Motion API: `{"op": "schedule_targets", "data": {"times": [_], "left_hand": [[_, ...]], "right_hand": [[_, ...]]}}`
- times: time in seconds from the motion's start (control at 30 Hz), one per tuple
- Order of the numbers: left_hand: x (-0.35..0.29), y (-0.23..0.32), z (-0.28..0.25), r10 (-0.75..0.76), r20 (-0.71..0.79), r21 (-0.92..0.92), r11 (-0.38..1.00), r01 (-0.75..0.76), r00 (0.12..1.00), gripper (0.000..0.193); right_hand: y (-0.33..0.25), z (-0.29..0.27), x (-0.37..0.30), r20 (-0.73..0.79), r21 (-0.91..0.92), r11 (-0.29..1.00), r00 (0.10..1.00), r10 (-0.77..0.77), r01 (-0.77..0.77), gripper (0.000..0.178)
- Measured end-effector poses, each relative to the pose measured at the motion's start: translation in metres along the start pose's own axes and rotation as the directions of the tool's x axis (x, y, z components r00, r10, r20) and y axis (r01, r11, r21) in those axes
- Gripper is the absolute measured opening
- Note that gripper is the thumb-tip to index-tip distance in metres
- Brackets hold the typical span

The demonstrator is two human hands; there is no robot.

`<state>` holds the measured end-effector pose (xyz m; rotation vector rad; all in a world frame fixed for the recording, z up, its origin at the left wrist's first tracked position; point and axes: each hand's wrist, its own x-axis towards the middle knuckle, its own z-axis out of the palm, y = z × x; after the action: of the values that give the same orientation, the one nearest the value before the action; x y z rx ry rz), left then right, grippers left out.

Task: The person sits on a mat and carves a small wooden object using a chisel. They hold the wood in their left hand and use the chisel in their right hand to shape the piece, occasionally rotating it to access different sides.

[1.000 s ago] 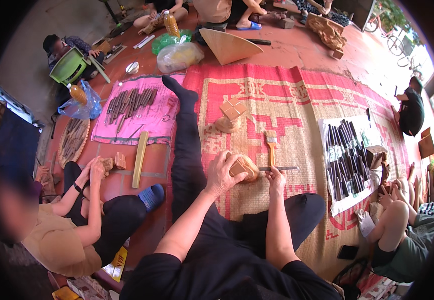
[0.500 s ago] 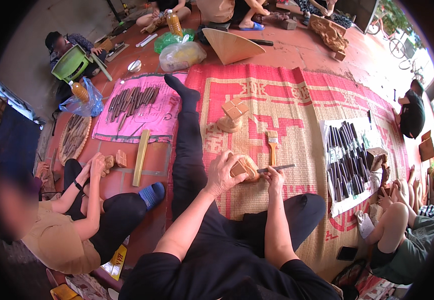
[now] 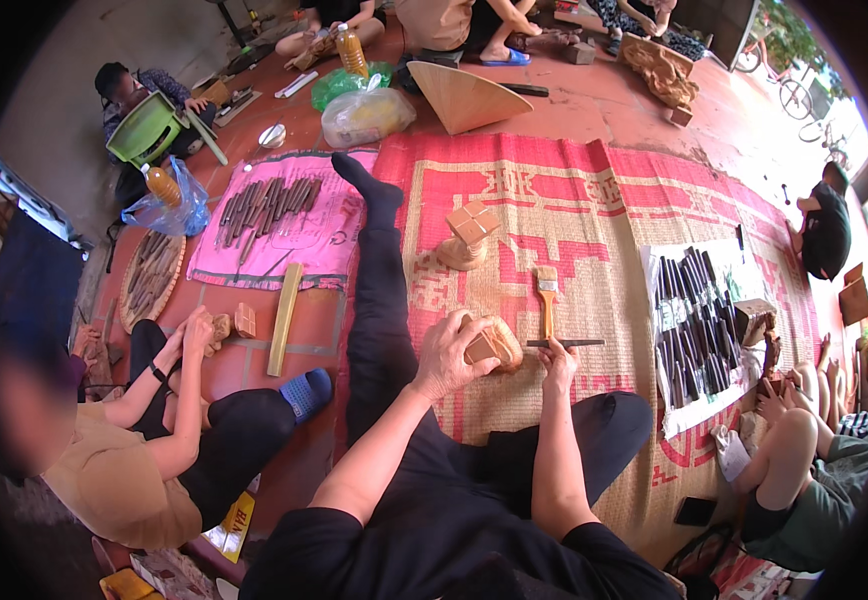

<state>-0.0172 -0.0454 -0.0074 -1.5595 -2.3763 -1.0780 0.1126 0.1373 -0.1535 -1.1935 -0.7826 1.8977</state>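
My left hand point(image 3: 446, 352) is closed around a light-brown wooden carving point(image 3: 495, 345) on the mat, thumb and fingers gripping its block-like side. In my right hand point(image 3: 560, 365), a slim dark carving chisel point(image 3: 586, 342) lies level, pinched between the fingers. Its left end points at the carving, with a small gap between them. A flat brush point(image 3: 547, 290) with a wooden handle lies just beyond my right hand. Farther off sits a second wooden carving point(image 3: 466, 252), topped by a square block with grooves crossing on it.
Under the work spreads a red and tan woven mat point(image 3: 579, 230). Many dark chisels lie on a white sheet point(image 3: 666, 402) at right, more tools on a pink cloth point(image 3: 326, 262) at left. A wooden bar point(image 3: 285, 320) lies near a co-worker point(image 3: 134, 450). Another person sits at right.
My right hand has drawn slightly right, and the chisel has come away from the carving and turned level. My left hand keeps its hold; the carving looks slightly turned.
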Motion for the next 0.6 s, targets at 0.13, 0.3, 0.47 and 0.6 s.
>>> {"op": "schedule_targets", "data": {"times": [0.13,0.3,0.47,0.6], "left_hand": [[-0.001,0.001,0.002,-0.029,0.022,-0.014,0.999,0.029,0.999,0.054],[0.003,0.007,0.001,0.012,0.019,0.007,1.000,-0.012,1.000,0.054],[0.004,0.003,0.000,-0.029,0.050,-0.015,0.999,0.030,0.998,0.055],[0.005,0.004,0.002,-0.019,0.063,-0.013,1.000,0.020,0.998,0.055]], "right_hand": [[0.003,0.007,-0.008,0.273,-0.093,0.994,0.958,0.085,-0.062,0.014],[0.003,-0.004,0.003,-0.024,-0.072,0.997,0.999,-0.037,0.035,0.015],[-0.004,0.011,-0.011,0.177,-0.036,0.997,0.982,0.069,-0.063,0.015],[0.002,0.004,-0.004,0.048,-0.033,0.998,0.997,0.058,-0.056,0.013]]}}
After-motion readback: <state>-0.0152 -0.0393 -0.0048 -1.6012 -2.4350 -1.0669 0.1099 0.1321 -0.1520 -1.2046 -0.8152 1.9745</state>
